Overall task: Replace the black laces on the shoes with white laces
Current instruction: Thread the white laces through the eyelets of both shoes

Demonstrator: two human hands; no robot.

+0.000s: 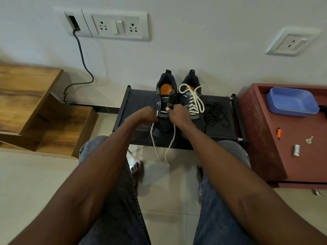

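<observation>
Your two shoes stand side by side on the low black rack [141,101], heels toward the wall and toes toward you, so each long axis runs straight away from you. The left shoe [165,103] has only the start of a white lace [170,144]: one bar crosses its lowest eyelets, and both loose ends hang down off the rack's front edge toward the floor, well apart from each other at the top and nearer at the tips. Your left hand [145,115] has its fingers curled, pinching the left strand of that lace just beside the shoe. Your right hand [177,113] grips the shoe's right eyelet flap, thumb up on the flap, fingers closed around it.

The right shoe [192,101] is fully laced in white, with a loose bow lying over its orange insole. Small white lettering sits on its tongue, too small for you to read with confidence.

The removed black laces [215,114] lie in a tangled heap on the rack, just right of the right shoe.

On the red cabinet [265,138] to your right sit a blue tray [292,102], a key [309,139] and a small battery [296,150].
</observation>
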